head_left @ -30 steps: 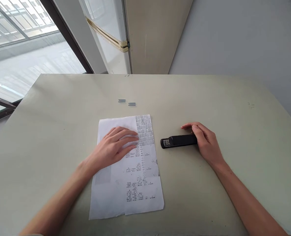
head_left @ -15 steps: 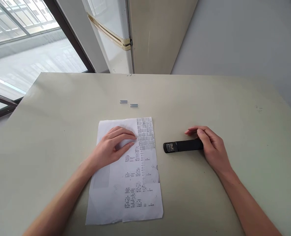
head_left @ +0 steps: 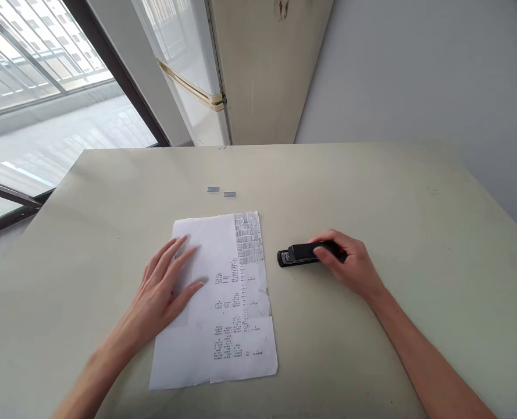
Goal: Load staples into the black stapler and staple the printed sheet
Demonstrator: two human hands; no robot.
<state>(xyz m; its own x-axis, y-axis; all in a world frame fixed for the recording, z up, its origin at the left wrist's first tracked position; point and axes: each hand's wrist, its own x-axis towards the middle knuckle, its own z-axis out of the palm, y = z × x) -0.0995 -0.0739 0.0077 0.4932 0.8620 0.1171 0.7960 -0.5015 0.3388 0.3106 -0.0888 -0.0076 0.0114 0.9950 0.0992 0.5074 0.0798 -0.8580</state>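
Observation:
A black stapler [head_left: 304,252] lies on the table to the right of the paper, its head end pointing left. My right hand [head_left: 348,259] is closed round its right part, with the thumb along the near side; the fingers behind it are partly hidden. My left hand [head_left: 162,285] rests with spread fingers on the left edge of the white printed paper [head_left: 206,349]. The sheet carries a block of dense dark marks at its upper right and lines of small print below. Two small strips of staples [head_left: 213,190] lie beyond its top edge.
The pale table [head_left: 349,186] reaches toward a refrigerator [head_left: 267,75] and a grey wall [head_left: 406,70] at the back. A dark-framed glass door or window [head_left: 110,64] stands at the left.
My right hand has moved from the stapler's right end to a grip around it. My left hand has slid left across the paper and spread its fingers. The camera view has shifted.

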